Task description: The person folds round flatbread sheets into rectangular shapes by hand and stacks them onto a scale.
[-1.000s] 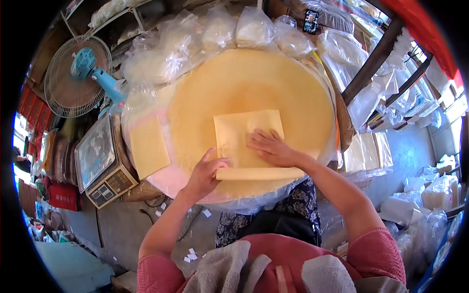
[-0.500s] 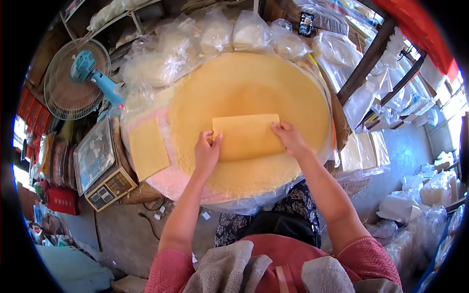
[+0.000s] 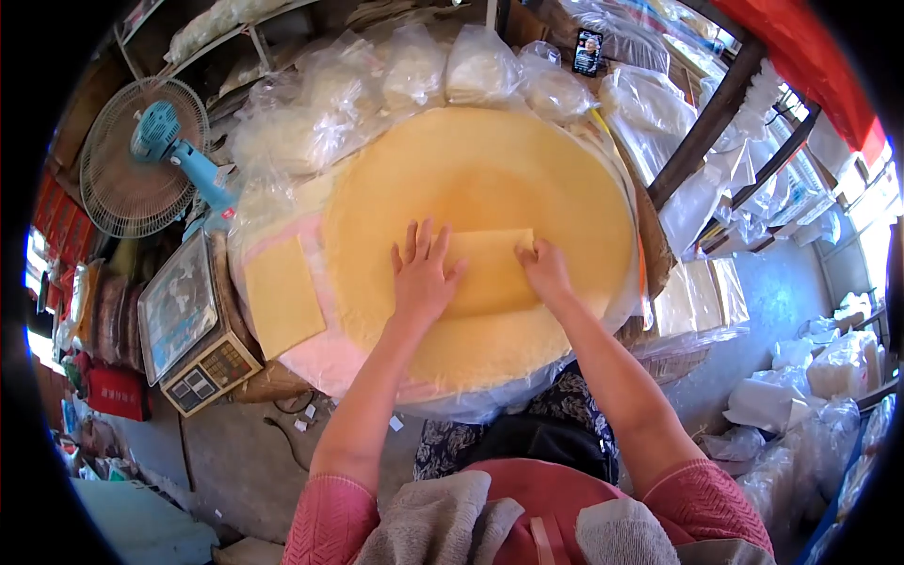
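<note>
A large round yellow sheet (image 3: 565,179), thin and food-like, lies spread over a stack in front of me. On it rests a folded yellow sheet (image 3: 490,268), roughly rectangular. My left hand (image 3: 422,281) lies on the folded sheet's left side, fingers spread and holding nothing. At the upper right corner, my right hand (image 3: 546,271) has its thumb and fingers pinched on the folded sheet. Another folded yellow piece (image 3: 283,297) sits to the left, on pink cloth (image 3: 330,363).
Filled clear plastic bags (image 3: 412,66) line the far edge. A digital scale (image 3: 202,353) and a blue fan (image 3: 179,151) stand at left. A phone (image 3: 588,52) is propped at the back, near a dark wooden post (image 3: 711,118). Wrapped packs (image 3: 697,297) sit at right.
My left hand has let go of the folded sheet's left edge and spread flat on it. My right hand keeps its pinch, slightly further left. The folded sheet now lies lower against the round one.
</note>
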Demonstrator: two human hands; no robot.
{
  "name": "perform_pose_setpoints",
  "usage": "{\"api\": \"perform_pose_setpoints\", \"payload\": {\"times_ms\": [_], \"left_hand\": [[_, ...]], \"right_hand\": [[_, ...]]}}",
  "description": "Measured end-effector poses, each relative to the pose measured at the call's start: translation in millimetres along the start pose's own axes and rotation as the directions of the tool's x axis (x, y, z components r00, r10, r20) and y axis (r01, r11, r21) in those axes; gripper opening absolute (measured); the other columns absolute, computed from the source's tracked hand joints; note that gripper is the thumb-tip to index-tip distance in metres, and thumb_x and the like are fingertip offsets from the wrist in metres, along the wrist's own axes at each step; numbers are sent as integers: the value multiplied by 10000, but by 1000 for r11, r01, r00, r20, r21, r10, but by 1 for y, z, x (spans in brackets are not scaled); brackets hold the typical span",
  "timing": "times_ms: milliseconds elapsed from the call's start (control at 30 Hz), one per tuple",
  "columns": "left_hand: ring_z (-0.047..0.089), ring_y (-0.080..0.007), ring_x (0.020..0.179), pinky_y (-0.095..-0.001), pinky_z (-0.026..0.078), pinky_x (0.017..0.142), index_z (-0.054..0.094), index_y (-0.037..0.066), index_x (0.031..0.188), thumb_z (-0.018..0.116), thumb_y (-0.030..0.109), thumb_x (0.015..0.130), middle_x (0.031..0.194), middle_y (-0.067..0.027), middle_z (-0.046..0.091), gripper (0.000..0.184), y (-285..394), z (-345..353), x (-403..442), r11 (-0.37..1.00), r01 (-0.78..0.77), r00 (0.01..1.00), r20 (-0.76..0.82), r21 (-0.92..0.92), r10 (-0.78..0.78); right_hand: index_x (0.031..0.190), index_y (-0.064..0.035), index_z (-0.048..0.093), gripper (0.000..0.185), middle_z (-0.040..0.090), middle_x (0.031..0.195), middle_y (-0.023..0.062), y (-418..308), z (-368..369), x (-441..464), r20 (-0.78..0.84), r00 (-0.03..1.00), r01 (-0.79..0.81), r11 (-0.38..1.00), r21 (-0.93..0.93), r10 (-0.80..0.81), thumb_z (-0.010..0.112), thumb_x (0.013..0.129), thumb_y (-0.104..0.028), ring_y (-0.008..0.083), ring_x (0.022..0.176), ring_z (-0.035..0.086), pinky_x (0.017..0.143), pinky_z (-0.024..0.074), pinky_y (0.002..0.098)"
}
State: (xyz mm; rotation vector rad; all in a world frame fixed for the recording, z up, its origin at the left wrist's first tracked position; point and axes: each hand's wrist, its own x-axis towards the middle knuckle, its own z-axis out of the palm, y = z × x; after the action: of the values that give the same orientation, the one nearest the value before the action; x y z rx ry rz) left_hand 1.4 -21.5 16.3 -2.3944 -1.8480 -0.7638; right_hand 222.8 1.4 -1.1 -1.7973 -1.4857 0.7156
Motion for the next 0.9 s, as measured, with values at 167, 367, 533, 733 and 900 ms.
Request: {"api": "perform_pose_setpoints", "payload": {"times_ms": [167, 367, 533, 733, 900], "left_hand": [[164, -290, 1436, -585, 111, 1122, 273, 198, 1481, 415, 528, 938, 1549, -74, 229, 652, 1, 15, 6, 995, 24, 981, 189, 96, -41], [162, -297, 1435, -607, 90, 1115, 277, 182, 1480, 391, 549, 936, 1547, -83, 230, 666, 7, 8, 7, 993, 42, 960, 270, 108, -70], [168, -302, 1432, -611, 103, 1110, 269, 156, 1479, 338, 565, 943, 1544, -95, 234, 678, 6, 11, 5, 987, 11, 966, 252, 163, -52], [286, -314, 1362, -613, 141, 1091, 319, 131, 1441, 503, 513, 888, 1442, -112, 368, 697, 4, 6, 9, 995, 27, 961, 273, 93, -52], [587, -317, 982, -469, 449, 876, 644, 70, 1016, 798, 373, 661, 964, -112, 634, 493, -41, -23, 10, 991, 58, 920, 393, -118, -7]], "right_hand": [[863, 22, 576, 294, 601, 679, 135, -7, -3, -9, -57, 998, 31, 998, 49, -28, 658, 851, -260, 244, 616, 570, 588, 445, 380], [1392, -64, 378, 583, 464, 1364, 175, -46, -18, -35, -57, 968, 207, 903, -376, -246, 588, 877, -240, 342, 1229, 479, 981, 426, 462], [1437, -50, 302, 574, 280, 1505, 121, -7, -6, -45, 135, 873, 460, 700, -547, -468, 486, 927, -240, 313, 1399, 251, 1099, 201, 577], [1443, -39, 285, 565, 292, 1491, 186, 2, -9, -44, 33, 885, 440, 813, -380, -464, 476, 942, -215, 349, 1382, 273, 1125, 188, 522], [1440, -38, 289, 542, 351, 1445, 222, 33, -2, -38, -58, 833, 511, 805, -302, -551, 475, 944, -150, 384, 1343, 319, 1122, 238, 461]]}}
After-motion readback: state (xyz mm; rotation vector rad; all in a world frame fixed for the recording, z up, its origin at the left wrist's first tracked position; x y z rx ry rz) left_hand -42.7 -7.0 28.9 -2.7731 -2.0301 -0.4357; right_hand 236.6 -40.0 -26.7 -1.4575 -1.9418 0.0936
